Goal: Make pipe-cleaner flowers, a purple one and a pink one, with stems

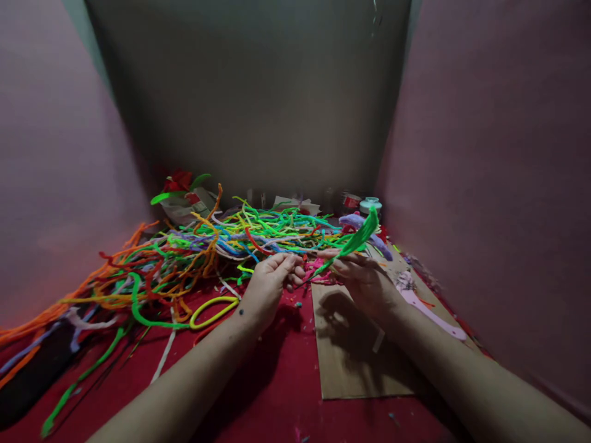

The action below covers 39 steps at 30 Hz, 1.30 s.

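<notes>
My left hand is curled closed over the red surface, pinching the lower end of a thin stem. My right hand is closed too, gripping a green pipe-cleaner leaf that slants up to the right. Both hands meet over a pink pipe-cleaner piece at the edge of a brown cardboard sheet. A big tangled pile of coloured pipe cleaners lies just beyond and to the left of the hands.
A yellow loop and a green strand lie left of my left hand. At the back stand a red paper flower, a purple pipe-cleaner shape, a small round container. Pink walls close in both sides.
</notes>
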### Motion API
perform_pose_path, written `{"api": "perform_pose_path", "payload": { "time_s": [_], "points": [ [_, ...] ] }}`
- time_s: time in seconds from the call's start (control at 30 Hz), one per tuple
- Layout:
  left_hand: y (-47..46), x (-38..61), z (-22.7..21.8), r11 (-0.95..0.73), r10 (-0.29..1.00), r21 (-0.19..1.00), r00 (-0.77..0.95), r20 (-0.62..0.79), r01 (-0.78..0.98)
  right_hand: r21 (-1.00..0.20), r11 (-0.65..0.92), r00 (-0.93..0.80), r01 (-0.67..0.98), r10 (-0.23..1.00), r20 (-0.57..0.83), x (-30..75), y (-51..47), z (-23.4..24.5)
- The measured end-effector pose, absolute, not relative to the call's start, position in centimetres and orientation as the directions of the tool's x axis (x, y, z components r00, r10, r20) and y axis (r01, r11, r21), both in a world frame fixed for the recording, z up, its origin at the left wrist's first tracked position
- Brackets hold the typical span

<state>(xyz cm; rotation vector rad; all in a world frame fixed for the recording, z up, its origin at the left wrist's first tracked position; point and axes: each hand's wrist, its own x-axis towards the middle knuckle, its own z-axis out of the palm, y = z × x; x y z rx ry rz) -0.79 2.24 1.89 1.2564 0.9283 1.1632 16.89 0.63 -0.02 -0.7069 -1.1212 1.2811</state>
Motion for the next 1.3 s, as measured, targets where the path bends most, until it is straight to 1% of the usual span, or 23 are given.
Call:
{"api": "perform_pose_path", "payload": {
  "time_s": [0.2, 0.3, 0.53, 0.7, 0.9, 1.03, 1.3],
  "points": [
    [2.5, -1.9, 0.7, -0.009, 0.982, 0.996, 0.187, 0.025, -0.084, -0.924, 0.179, -0.073, -0.337, 0.974, 0.215, 17.2, 0.8, 0.0],
    [2.4, -1.9, 0.3, 0.029, 0.98, 0.995, 0.196, -0.009, -0.095, -0.929, 0.154, -0.064, -0.337, 0.981, 0.186, 17.2, 0.7, 0.1],
    [2.3, -1.9, -0.1, 0.052, 0.976, 0.989, 0.219, -0.021, -0.137, -0.929, 0.104, -0.063, -0.355, 0.989, 0.135, 17.3, 0.6, 0.3],
    [2.1, -1.9, -0.7, 0.074, 0.973, 0.987, 0.225, -0.041, -0.141, -0.92, 0.041, -0.04, -0.391, 0.997, 0.062, 17.5, 0.9, -0.1],
    [1.6, -2.1, -1.5, 0.058, 0.961, 0.995, 0.273, -0.035, -0.077, -0.921, 0.06, -0.025, -0.386, 0.997, 0.076, 17.6, 1.0, -0.2],
    [1.5, -2.0, -1.6, 0.051, 0.96, 0.997, 0.278, -0.031, -0.066, -0.925, 0.083, -0.026, -0.371, 0.995, 0.1, 17.6, 1.0, 0.2],
    [1.6, -1.8, -1.5, 0.066, 0.96, 0.996, 0.277, -0.047, -0.06, -0.933, 0.07, -0.041, -0.353, 0.995, 0.09, 17.7, 0.9, 0.1]
  ]
}}
